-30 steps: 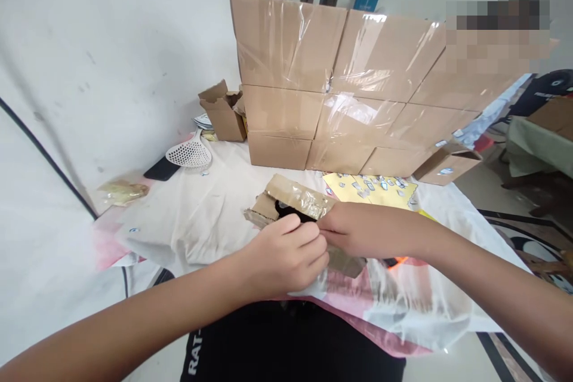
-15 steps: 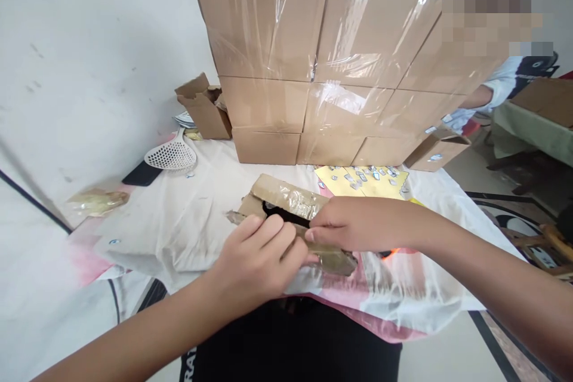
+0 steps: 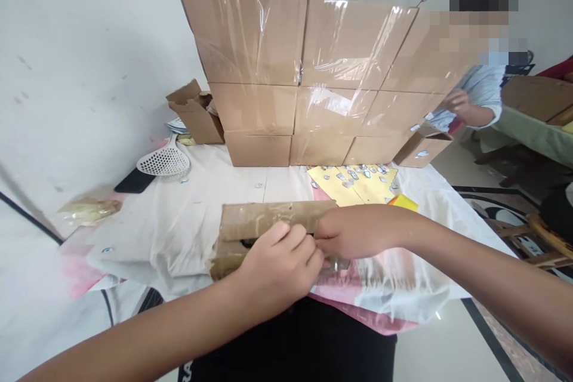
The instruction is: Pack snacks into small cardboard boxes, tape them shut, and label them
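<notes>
A small worn cardboard box (image 3: 250, 227) patched with clear tape lies on the white cloth (image 3: 179, 221) near the table's front edge. My left hand (image 3: 280, 262) is curled over its front right part, fingers pressed on the cardboard. My right hand (image 3: 353, 230) meets it from the right, fingers closed on the box's right end. A dark slit shows between the box's flaps. Part of the box is hidden under both hands.
A wall of taped cardboard boxes (image 3: 308, 71) stands at the back. An open small box (image 3: 194, 113) and a white slotted spatula (image 3: 163, 161) lie left; a yellow sheet with small stickers (image 3: 353, 182) is behind my hands. Another person's sleeve (image 3: 477, 92) is at right.
The box has turned from slanted to lying square across in front of me and nearer the edge. Both hands stayed on it, and the dark opening has narrowed.
</notes>
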`<state>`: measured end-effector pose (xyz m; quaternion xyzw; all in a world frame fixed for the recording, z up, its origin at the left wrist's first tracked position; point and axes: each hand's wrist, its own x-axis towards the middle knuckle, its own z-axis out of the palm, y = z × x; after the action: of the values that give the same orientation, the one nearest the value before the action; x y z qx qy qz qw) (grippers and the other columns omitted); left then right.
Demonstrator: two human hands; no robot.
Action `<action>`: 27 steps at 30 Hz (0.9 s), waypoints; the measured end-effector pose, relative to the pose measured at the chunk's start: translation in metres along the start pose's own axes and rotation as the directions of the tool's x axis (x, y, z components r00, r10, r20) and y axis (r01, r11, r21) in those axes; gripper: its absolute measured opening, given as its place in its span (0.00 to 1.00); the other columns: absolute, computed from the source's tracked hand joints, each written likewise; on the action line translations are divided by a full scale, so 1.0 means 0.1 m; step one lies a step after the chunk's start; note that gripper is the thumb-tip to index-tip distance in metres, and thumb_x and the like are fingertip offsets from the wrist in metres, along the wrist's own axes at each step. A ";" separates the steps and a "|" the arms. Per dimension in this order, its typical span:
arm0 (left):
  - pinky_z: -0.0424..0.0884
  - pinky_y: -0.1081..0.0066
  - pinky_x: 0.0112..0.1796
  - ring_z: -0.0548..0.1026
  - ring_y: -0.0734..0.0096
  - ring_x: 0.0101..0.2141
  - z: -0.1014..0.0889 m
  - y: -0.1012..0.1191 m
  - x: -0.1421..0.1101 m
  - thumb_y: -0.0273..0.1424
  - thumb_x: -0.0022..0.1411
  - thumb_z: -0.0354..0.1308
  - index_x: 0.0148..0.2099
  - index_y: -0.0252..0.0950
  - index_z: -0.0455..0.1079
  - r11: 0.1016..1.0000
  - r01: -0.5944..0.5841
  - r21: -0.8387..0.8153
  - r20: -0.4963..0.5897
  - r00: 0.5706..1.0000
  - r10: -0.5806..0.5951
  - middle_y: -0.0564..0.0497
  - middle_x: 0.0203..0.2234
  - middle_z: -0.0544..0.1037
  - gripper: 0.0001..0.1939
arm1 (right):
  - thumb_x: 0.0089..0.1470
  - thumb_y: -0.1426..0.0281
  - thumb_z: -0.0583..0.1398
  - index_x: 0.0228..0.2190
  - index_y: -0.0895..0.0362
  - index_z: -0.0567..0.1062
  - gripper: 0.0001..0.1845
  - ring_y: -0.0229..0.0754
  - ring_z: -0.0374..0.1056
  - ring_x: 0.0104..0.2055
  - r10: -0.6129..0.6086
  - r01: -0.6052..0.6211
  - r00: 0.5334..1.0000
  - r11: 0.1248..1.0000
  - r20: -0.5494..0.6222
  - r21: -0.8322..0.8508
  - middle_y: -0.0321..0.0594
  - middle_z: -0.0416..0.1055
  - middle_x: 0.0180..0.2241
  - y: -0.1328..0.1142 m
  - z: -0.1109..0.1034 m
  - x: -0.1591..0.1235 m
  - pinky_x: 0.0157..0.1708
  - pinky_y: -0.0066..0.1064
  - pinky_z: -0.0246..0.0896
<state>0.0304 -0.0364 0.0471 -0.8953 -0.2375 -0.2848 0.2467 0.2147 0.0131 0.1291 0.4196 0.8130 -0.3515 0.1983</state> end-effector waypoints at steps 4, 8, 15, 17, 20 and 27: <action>0.55 0.65 0.32 0.65 0.69 0.29 0.01 -0.02 -0.04 0.24 0.64 0.58 0.31 0.35 0.69 0.989 -0.144 -0.039 -0.060 0.988 0.142 0.53 0.24 0.68 0.07 | 0.62 0.63 0.49 0.19 0.56 0.57 0.20 0.33 0.47 0.21 -0.090 0.080 0.991 0.992 0.097 0.102 0.30 0.50 0.19 0.09 0.02 0.01 0.22 0.32 0.44; 0.58 0.65 0.32 0.65 0.70 0.28 -0.02 -0.10 -0.11 0.26 0.64 0.59 0.30 0.35 0.69 0.966 -0.258 -0.026 -0.118 0.960 0.253 0.53 0.24 0.67 0.08 | 0.65 0.58 0.49 0.22 0.56 0.61 0.23 0.33 0.51 0.23 -0.128 0.116 0.989 0.983 0.076 0.142 0.29 0.53 0.20 0.14 0.02 0.02 0.25 0.30 0.47; 0.60 0.67 0.28 0.63 0.73 0.26 -0.04 -0.19 -0.18 0.25 0.61 0.58 0.26 0.37 0.71 0.915 -0.404 -0.028 -0.207 0.897 0.390 0.52 0.25 0.69 0.10 | 0.64 0.57 0.52 0.22 0.56 0.60 0.23 0.33 0.49 0.24 -0.191 0.177 0.979 0.971 0.076 0.160 0.29 0.51 0.22 0.15 0.01 0.05 0.27 0.30 0.45; 0.61 0.67 0.27 0.63 0.73 0.27 -0.05 -0.21 -0.18 0.23 0.60 0.58 0.25 0.37 0.72 0.919 -0.395 -0.008 -0.224 0.896 0.383 0.53 0.26 0.69 0.11 | 0.64 0.56 0.52 0.22 0.56 0.60 0.23 0.33 0.49 0.25 -0.206 0.190 0.976 0.965 0.073 0.180 0.29 0.51 0.22 0.16 0.00 0.05 0.28 0.30 0.46; 0.63 0.67 0.27 0.62 0.73 0.27 -0.05 -0.21 -0.17 0.23 0.61 0.59 0.24 0.38 0.71 0.929 -0.370 0.020 -0.244 0.899 0.363 0.53 0.25 0.68 0.13 | 0.64 0.56 0.52 0.23 0.56 0.61 0.23 0.34 0.51 0.26 -0.210 0.192 0.975 0.961 0.071 0.199 0.29 0.51 0.22 0.18 0.00 0.05 0.28 0.30 0.47; 0.70 0.67 0.27 0.62 0.72 0.25 -0.03 -0.17 -0.23 0.17 0.58 0.62 0.26 0.34 0.72 0.978 -0.187 -0.091 -0.292 0.944 0.153 0.53 0.18 0.66 0.11 | 0.63 0.54 0.54 0.24 0.56 0.65 0.22 0.34 0.53 0.27 -0.195 0.183 0.981 0.952 0.023 0.246 0.29 0.54 0.23 0.20 -0.01 0.04 0.29 0.29 0.49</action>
<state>0.0034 -0.0319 0.0400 -0.8755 -0.1043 -0.4011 0.2486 0.2290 0.0236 0.1193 0.3526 0.7955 -0.4753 0.1299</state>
